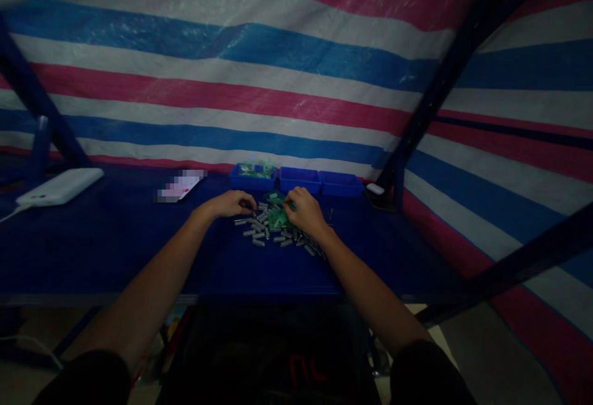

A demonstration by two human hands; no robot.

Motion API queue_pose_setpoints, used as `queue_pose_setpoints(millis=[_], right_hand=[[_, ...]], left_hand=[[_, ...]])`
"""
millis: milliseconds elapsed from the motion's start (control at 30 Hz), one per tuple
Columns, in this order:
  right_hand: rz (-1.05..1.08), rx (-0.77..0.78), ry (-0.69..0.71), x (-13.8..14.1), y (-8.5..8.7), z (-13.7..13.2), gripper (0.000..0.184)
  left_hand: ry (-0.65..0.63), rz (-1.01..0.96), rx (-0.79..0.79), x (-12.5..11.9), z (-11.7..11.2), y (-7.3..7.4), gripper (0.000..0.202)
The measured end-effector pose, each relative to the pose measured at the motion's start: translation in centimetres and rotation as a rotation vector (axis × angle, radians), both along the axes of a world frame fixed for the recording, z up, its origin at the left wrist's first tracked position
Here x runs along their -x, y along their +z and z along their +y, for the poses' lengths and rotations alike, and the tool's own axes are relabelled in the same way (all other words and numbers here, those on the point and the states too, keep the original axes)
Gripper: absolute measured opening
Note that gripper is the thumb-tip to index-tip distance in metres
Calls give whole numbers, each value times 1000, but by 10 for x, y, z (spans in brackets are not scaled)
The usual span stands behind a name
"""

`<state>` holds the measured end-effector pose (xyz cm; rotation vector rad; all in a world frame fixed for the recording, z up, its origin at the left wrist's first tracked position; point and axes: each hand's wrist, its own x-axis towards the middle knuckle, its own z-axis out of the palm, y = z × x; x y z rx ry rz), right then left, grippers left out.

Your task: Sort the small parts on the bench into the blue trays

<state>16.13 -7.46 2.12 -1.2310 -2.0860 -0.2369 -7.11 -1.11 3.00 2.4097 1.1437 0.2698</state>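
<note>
Small silver metal cylinders [257, 242] lie loose in a heap on the blue table. A small green plastic bag [278, 218] rests among them, and more green plastic [274, 197] shows just behind. My left hand [235, 203] is at the left side of the heap, fingers curled together; what they hold, if anything, is too dark to make out. On the right, my right hand [303, 208] is closed, its thumb and fingertips pinching the edge of the green bag. Its fingers hide part of the heap.
Behind the heap stand a blue bin [252, 178] with green bags, and two more blue bins [300, 180] [341, 184]. A phone [183, 186] and a white device [62, 186] with a cable lie left. A small white object [375, 189] sits right, beside the blue frame post [398, 173].
</note>
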Motion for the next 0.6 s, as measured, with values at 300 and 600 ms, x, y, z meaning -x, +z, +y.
queue_pose_setpoints(millis=[300, 600], right_hand=[[-1, 54, 106, 7, 3, -9, 19], [25, 25, 100, 9, 1, -7, 25]], left_hand=[[158, -188, -45, -6, -4, -3, 17], [117, -374, -63, -43, -21, -3, 36]])
